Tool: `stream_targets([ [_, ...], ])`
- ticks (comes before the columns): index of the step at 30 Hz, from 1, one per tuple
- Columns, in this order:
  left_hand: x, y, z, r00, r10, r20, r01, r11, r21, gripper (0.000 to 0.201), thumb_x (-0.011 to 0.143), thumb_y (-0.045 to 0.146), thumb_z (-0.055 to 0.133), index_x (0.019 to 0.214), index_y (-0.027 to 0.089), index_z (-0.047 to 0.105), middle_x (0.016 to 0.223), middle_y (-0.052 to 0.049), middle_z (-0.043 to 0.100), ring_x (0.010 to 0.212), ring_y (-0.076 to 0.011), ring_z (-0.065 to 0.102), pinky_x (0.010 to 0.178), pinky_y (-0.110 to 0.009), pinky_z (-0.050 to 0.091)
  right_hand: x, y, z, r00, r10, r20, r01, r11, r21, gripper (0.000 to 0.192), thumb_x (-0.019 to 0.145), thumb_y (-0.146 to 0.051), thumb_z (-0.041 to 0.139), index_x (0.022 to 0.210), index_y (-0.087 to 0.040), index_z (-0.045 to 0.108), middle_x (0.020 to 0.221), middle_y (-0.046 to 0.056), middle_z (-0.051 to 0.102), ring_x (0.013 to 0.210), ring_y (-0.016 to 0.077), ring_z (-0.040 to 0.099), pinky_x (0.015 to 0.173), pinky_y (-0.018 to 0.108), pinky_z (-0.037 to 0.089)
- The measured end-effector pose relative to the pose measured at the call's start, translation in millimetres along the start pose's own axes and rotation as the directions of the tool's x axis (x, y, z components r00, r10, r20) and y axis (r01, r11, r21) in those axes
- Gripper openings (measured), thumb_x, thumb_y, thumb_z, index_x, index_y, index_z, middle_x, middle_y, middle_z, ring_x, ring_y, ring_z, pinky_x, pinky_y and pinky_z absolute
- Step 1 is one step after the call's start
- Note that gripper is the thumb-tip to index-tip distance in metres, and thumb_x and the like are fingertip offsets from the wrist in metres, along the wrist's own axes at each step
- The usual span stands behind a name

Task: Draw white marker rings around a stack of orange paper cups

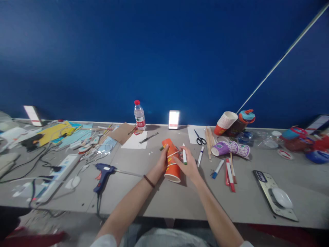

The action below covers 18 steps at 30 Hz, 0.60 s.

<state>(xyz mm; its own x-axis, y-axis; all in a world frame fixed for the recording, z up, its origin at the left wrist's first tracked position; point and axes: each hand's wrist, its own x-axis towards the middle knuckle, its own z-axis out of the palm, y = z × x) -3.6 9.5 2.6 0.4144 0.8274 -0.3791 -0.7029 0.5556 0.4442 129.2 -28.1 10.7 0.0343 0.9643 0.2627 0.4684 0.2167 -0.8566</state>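
just orange cup (171, 164) between hands

Both bare arms are stretched forward and brought close together in the middle. The left hand (162, 162) is curled, with its thumb up. The right hand (188, 165) is bent inward, fingers folded. A dark band is worn on the left wrist.

Between your hands a paper cup (171, 162) lies on the table (180, 202); your left hand (162, 162) flanks it, your right hand (187, 164) opposite with a marker (184, 154). Glue gun (104, 172) left; scissors (200, 137) behind, right; water bottle (139, 115) behind.
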Motion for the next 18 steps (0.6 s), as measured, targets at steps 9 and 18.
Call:
stream_targets([
  [9, 4.4, -3.1, -7.3, 0.990, 0.139, -0.038, -0.136, 0.988, 0.075, 0.040, 0.078, 0.049, 0.069, 0.096, 0.013, 0.068, 0.084, -0.009, 0.073, 0.071, -0.0219, 0.068, 0.075, -0.034, 0.054, -0.3, 0.9, -0.3, 0.997, 0.019, 0.079, -0.017, 0.999, -0.030, 0.065, 0.072, -0.039, 0.073, 0.130, -0.026, 0.048, 0.132, 0.009, 0.059, 0.118, 0.0286, 0.058, 0.098, 0.045, 0.048],
  [18, 6.8, -0.6, -12.8, 0.993, 0.040, 0.110, -0.047, 0.997, 0.065, 0.047, 0.082, 0.054, 0.063, 0.102, 0.012, 0.066, 0.088, -0.012, 0.072, 0.078, -0.0265, 0.069, 0.079, -0.040, 0.053, 4.4, 6.1, 0.5, 0.982, 0.188, 0.003, -0.183, 0.954, 0.237, 0.067, 0.069, -0.046, 0.075, 0.127, -0.024, 0.050, 0.130, 0.011, 0.058, 0.099, 0.0256, 0.066, 0.081, 0.039, 0.057],
])
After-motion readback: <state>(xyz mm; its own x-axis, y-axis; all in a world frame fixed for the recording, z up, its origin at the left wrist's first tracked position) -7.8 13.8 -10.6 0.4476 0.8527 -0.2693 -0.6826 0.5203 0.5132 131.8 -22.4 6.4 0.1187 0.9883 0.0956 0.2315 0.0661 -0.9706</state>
